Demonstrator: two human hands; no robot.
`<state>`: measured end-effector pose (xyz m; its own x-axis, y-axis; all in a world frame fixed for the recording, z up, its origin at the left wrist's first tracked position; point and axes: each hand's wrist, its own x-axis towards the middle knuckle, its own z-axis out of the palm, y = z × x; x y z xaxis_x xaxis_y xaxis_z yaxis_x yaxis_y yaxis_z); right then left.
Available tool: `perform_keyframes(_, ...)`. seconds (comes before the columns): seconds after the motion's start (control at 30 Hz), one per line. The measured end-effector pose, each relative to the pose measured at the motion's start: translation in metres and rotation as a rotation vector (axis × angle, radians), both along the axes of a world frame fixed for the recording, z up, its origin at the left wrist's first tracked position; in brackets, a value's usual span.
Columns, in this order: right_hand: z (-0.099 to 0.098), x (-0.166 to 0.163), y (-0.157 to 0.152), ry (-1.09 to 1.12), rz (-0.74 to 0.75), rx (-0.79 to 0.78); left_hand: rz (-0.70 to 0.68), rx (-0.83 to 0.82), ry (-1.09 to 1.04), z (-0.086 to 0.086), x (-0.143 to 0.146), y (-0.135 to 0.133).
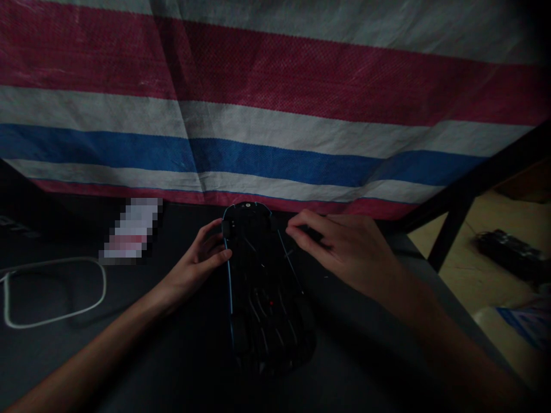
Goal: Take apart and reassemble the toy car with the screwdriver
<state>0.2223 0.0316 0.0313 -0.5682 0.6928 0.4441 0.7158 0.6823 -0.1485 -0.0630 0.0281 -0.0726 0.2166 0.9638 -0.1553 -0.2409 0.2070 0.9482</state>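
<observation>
A black toy car with blue trim lines (264, 292) lies on a dark table (172, 367), its far end near the striped sheet. My left hand (202, 258) curls around the car's left edge, thumb and fingers touching it. On the other side, my right hand (340, 246) rests at the car's right far corner. Its fingertips are bent and pinched on that edge or on a small dark part there. The light is dim, so fine detail on the car is hard to make out.
A red, white and blue striped woven sheet (275, 115) hangs behind the table. A white cable loop (55, 292) lies at left, beside a blurred white and red card (131, 235). A dark table leg (447, 229), tan floor and a black object (512, 252) show at right.
</observation>
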Motion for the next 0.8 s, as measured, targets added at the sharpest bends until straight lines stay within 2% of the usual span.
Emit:
perform_keyframes(0.17, 0.0015, 0.0005, -0.0002, 0.009, 0.136, -0.01, -0.008, -0.009, -0.014, 0.0027, 0.0012, -0.0013)
perform_keyframes(0.37, -0.0018, -0.0032, -0.0051, -0.052, -0.106, 0.055, -0.006, -0.018, -0.007, 0.0026, 0.0012, -0.0017)
perform_keyframes(0.53, 0.0031, -0.0019, -0.0045, 0.002, 0.046, -0.026, -0.025, 0.018, -0.017, 0.002, 0.0026, 0.0002)
perform_keyframes(0.6, 0.0017, -0.0007, -0.0042, -0.032, 0.013, -0.019, -0.021, 0.022, -0.013, 0.002, 0.0027, 0.0006)
perform_keyframes(0.73, -0.0026, -0.001, -0.0062, -0.097, -0.164, 0.059, -0.025, 0.021, -0.01, 0.0022, 0.002, -0.0003)
perform_keyframes(0.8, -0.0008, -0.002, -0.0068, -0.092, -0.148, 0.055, -0.026, 0.019, -0.003, 0.0023, 0.0019, -0.0009)
